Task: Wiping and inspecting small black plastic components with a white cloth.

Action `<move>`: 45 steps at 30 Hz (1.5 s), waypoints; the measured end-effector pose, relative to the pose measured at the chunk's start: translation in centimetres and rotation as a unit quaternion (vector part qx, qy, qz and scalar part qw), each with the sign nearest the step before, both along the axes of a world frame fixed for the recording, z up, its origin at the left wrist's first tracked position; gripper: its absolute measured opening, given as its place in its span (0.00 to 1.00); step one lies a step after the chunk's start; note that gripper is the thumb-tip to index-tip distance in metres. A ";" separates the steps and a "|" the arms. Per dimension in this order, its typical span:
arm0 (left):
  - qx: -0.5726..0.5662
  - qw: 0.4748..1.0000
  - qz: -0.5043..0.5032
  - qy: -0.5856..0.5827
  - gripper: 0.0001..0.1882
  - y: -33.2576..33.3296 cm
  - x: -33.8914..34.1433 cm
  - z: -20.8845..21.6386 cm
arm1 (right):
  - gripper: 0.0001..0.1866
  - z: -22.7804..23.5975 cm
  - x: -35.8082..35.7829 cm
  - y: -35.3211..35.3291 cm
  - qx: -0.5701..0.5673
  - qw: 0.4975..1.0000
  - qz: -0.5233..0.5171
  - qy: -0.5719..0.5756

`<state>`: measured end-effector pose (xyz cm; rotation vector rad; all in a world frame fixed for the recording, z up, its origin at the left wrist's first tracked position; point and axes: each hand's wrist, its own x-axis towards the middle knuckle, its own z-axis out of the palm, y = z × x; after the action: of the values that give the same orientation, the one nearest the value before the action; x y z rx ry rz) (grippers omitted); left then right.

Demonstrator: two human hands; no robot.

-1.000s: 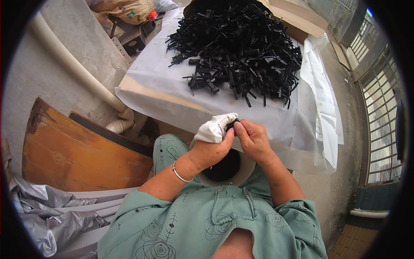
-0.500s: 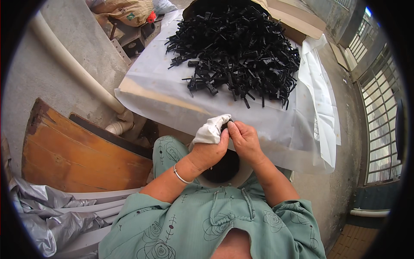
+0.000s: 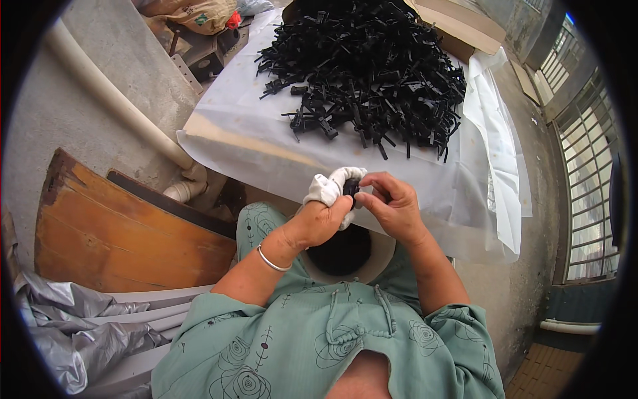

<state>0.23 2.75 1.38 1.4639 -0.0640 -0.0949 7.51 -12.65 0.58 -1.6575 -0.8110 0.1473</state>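
My left hand point(image 3: 318, 223) has a white cloth point(image 3: 323, 191) over its fingers and is closed on a small black plastic part point(image 3: 351, 191). My right hand point(image 3: 397, 207) is at the right side of that part, with bent thumb and forefinger at its edge; the other fingers are curled. Both hands are above a pale bucket point(image 3: 384, 265) between my knees; its inside looks dark. Beyond them, a large heap of thin black plastic parts point(image 3: 365, 80) lies on a table covered with white plastic sheeting point(image 3: 266, 159).
A cardboard box point(image 3: 465, 26) is open behind the heap. To the left are a curved wooden board point(image 3: 133, 233), a pale pipe point(image 3: 113, 93) and silver sheeting point(image 3: 73, 332). Sacks point(image 3: 193, 13) lie at the far left. A barred window point(image 3: 591, 179) is on the right.
My right thumb and forefinger have moved apart from a tight pinch, and that hand has shifted slightly right. The cloth on my left hand has turned, showing more of the black part.
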 end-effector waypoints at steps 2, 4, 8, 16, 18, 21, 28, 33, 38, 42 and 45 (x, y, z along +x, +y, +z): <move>-0.002 1.000 -0.006 0.003 0.18 -0.4 -0.1 0.6 | 0.06 -0.2 0.0 0.1 0.008 0.996 0.009 0.083; 0.003 0.999 0.027 -0.027 0.16 -0.6 -0.1 0.1 | 0.06 -0.5 0.1 0.1 0.023 0.999 0.015 0.026; 0.087 0.992 0.078 -0.039 0.15 -0.8 0.0 -0.3 | 0.08 0.1 -0.7 0.4 0.007 1.000 0.009 -0.025; 0.278 0.937 0.144 -0.155 0.11 -1.5 -0.3 -0.5 | 0.12 -0.6 -1.5 1.7 -0.042 0.999 -0.020 -0.023; 0.304 0.926 0.141 -0.173 0.11 -1.3 -0.1 -0.9 | 0.12 -1.3 -1.5 2.1 -0.024 0.999 -0.026 -0.037; 0.298 0.923 0.136 -0.203 0.12 -0.8 0.0 -1.4 | 0.12 -0.9 -1.4 2.1 -0.018 1.000 -0.010 -0.022; -0.023 0.998 0.059 -0.031 0.17 0.3 -0.3 0.2 | 0.09 0.7 1.8 0.3 -0.033 0.991 -0.091 -0.094; -0.068 0.997 0.039 -0.001 0.18 0.3 -0.1 0.1 | 0.14 -0.2 7.4 2.7 -0.176 0.923 -0.184 -0.288; -0.155 0.987 0.021 0.022 0.17 0.1 0.1 -0.1 | 0.15 -1.3 8.2 2.1 -0.285 0.909 -0.177 -0.247; -0.114 0.993 0.025 0.014 0.14 0.3 0.1 -0.7 | 0.07 -1.1 6.3 0.0 -0.091 0.979 -0.161 -0.091; -0.126 0.991 0.046 0.022 0.13 0.0 0.3 -0.9 | 0.08 -1.6 6.0 -1.1 -0.065 0.985 -0.156 -0.032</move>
<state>0.50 2.78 0.47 1.2094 0.0273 -0.0430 13.51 -13.75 -1.01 -1.8995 -0.5884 -0.0746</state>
